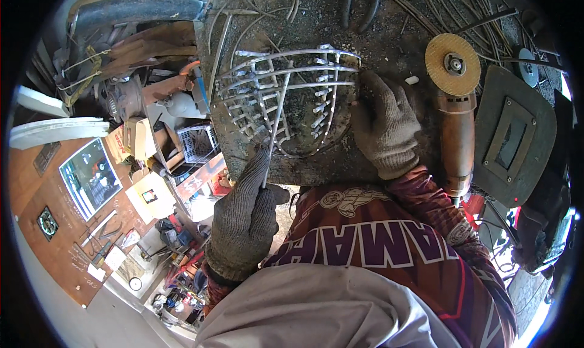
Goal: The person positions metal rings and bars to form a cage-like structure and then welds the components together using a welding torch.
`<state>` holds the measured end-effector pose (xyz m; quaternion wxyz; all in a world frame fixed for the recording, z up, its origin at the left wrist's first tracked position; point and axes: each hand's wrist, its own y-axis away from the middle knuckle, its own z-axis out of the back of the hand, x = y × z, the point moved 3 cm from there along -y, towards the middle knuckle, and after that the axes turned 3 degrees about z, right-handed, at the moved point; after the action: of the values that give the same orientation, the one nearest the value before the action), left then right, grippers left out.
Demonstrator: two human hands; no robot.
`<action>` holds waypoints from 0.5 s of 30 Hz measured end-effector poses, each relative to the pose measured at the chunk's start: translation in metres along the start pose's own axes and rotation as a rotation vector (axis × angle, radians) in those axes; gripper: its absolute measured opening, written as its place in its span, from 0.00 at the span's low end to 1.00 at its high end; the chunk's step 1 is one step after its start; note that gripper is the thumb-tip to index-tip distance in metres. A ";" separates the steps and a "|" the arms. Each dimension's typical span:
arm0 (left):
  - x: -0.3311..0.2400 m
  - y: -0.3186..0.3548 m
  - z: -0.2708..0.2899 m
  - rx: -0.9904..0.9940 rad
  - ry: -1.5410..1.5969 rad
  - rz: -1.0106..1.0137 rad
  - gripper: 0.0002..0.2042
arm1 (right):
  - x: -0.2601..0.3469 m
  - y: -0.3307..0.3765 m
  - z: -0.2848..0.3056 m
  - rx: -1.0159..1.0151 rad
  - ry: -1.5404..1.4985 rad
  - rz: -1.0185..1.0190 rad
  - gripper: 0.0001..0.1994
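Observation:
A curved frame of bare metal rods (292, 72), with rows of short crosspieces, lies on the dark, dirty workbench (383, 50). My left hand (243, 226), in a grey knit glove, is closed around a thin straight metal rod (280, 114). That rod slants up across the front of the frame; whether its tip touches the frame I cannot tell. My right hand (389, 126), gloved as well, has its fingers bent at the frame's right end and appears to grip its edge. Part of that contact is hidden by the glove.
Right of my right hand lies an angle grinder (457, 141) with a tan disc. Beyond it is a dark welding mask (516, 129). Pliers handles (360, 10) and loose wire rods (438, 17) lie at the far side. Cluttered shelves with a white plastic basket (198, 142) stand left.

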<state>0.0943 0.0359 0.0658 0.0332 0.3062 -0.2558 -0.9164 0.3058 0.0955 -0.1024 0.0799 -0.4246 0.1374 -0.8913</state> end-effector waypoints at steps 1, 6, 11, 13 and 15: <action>0.003 0.001 -0.001 -0.023 0.001 -0.039 0.25 | 0.001 0.000 0.001 -0.015 0.042 0.035 0.25; -0.003 0.000 0.000 0.021 0.065 0.058 0.25 | -0.006 0.009 0.001 -0.091 -0.049 -0.063 0.28; -0.005 0.000 -0.002 -0.071 0.076 0.060 0.23 | -0.008 0.013 0.004 -0.176 0.008 0.016 0.31; -0.010 -0.001 -0.002 -0.070 0.089 0.081 0.24 | -0.014 0.019 0.000 -0.208 -0.219 -0.100 0.30; -0.008 0.000 -0.002 -0.068 0.101 0.102 0.24 | -0.013 0.019 0.004 -0.212 -0.248 -0.086 0.29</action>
<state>0.1019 0.0362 0.0684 0.1032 0.3375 -0.2378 -0.9049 0.3172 0.0805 -0.1153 0.0130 -0.5427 0.2015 -0.8153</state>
